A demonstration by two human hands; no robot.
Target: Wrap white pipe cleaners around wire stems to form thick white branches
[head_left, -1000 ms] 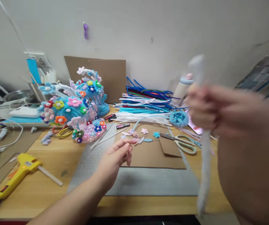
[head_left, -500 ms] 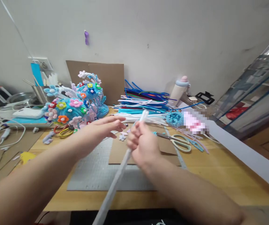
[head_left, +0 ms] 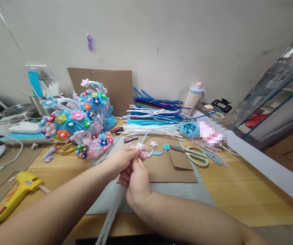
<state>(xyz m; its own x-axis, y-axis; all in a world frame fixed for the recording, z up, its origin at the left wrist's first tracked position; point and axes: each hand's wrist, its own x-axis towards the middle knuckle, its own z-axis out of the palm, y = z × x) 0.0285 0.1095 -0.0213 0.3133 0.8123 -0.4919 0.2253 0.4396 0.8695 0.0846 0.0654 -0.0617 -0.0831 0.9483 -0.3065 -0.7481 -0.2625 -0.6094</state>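
Note:
A bundle of white pipe cleaners (head_left: 112,212) runs down from my hands past the table's front edge. My right hand (head_left: 138,180) is closed around it. At its top end, my left hand (head_left: 123,158) pinches with thumb and fingers beside a small white tip (head_left: 139,145), and the fingers of both hands touch. A thin light blue strand (head_left: 144,135) curves up from that tip. Behind the hands, a cardboard sheet (head_left: 161,172) carries a pink flower (head_left: 153,144), a blue flower (head_left: 166,147) and small leaf shapes (head_left: 157,153).
Scissors (head_left: 197,156) lie right of the hands. A yellow glue gun (head_left: 21,190) rests at the left, near my forearm. Flower-covered blue pipe-cleaner pieces (head_left: 71,124) stand back left. Piled pipe cleaners (head_left: 156,115), a bottle (head_left: 193,97) and a blue openwork ball (head_left: 189,129) are behind.
My left hand has come in from an open reach to pinch at the bundle's top. My right hand has moved left and down with the bundle. A light blue strand now shows there.

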